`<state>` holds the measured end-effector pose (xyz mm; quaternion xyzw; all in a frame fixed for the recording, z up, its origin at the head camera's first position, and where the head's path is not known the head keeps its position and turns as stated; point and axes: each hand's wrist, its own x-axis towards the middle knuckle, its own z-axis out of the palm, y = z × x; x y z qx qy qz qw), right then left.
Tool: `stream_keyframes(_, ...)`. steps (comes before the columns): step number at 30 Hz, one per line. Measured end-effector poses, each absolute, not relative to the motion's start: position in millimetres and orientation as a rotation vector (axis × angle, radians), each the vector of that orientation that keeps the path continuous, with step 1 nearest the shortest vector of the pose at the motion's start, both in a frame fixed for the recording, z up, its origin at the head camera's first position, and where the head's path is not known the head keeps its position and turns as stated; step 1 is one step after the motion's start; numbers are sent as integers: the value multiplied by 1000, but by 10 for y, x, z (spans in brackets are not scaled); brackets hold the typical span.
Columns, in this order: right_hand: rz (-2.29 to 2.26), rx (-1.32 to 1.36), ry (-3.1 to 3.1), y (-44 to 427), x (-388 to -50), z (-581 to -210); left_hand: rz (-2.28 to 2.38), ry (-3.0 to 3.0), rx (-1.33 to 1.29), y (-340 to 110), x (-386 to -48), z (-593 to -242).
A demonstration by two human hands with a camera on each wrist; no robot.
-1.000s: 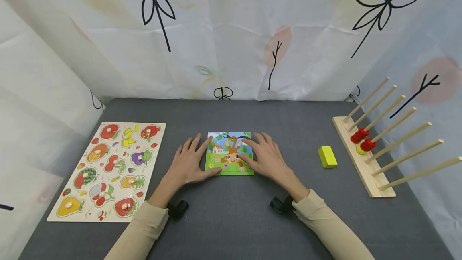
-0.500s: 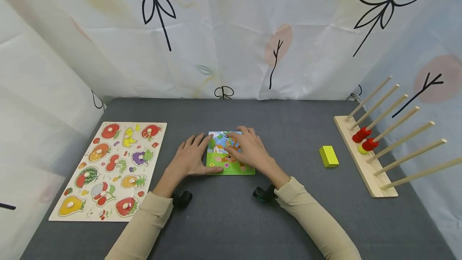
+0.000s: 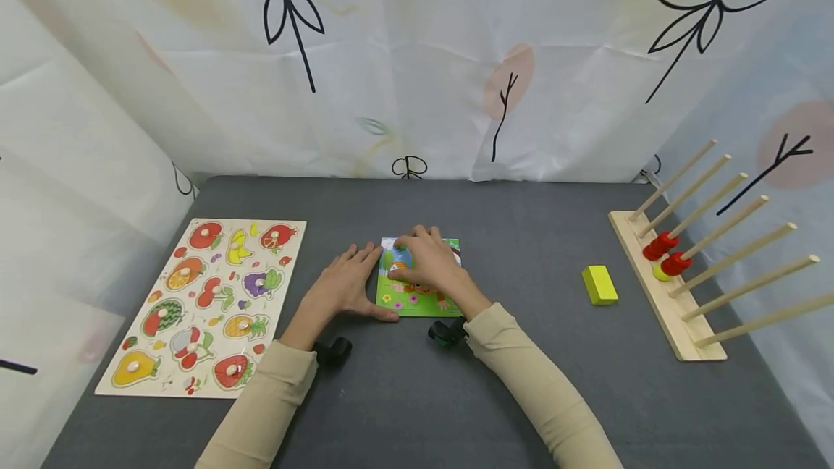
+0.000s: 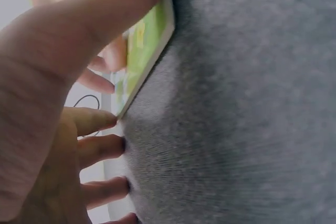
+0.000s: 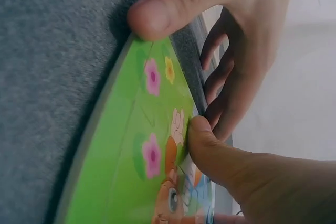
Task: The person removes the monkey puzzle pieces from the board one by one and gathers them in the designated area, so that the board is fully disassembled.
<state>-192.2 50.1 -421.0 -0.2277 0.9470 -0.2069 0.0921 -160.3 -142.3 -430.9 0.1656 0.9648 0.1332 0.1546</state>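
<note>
A square jigsaw puzzle (image 3: 417, 304) with a cartoon monkey picture lies flat at the middle of the table. My left hand (image 3: 342, 284) is spread at its left side, thumb at the near left corner and index finger by the far left corner. The left wrist view has that thumb (image 4: 105, 11) over the board's edge. Over the puzzle's upper middle arches my right hand (image 3: 431, 263), covering much of the monkey. Its thumb (image 5: 210, 148) touches the picture near the house in the right wrist view; its other fingertips are mostly hidden there.
On the left lies a white fruit peg puzzle board (image 3: 224, 288), partly behind the left sleeve. A yellow block (image 3: 599, 285) sits to the right. Beyond it stands a wooden peg rack (image 3: 677, 310) with slanting rods and several red and yellow beads. Curtains (image 3: 417, 93) hang around the table.
My right hand has moved left from the puzzle's right edge onto its middle, covering the monkey. The left hand keeps its place at the left edge. The view has shifted slightly.
</note>
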Motion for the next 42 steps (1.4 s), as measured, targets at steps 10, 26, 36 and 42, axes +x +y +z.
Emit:
stream_keyframes(10,-484,-622,2802,453,-1975,-4158,399,2744,464,-1407,-1637,-4281)
stream_keyframes(26,-393,-600,2744,350,-1987,-4067,388,2844,460,-1379,-1645,-4291)
stream_keyframes(36,-373,-533,2698,300,-2092,-4061,383,2855,484,-1380,-1668,-4298)
stream_keyframes(42,-450,-508,2654,317,-2146,-4103,387,2858,492,-1389,-1658,-4302)
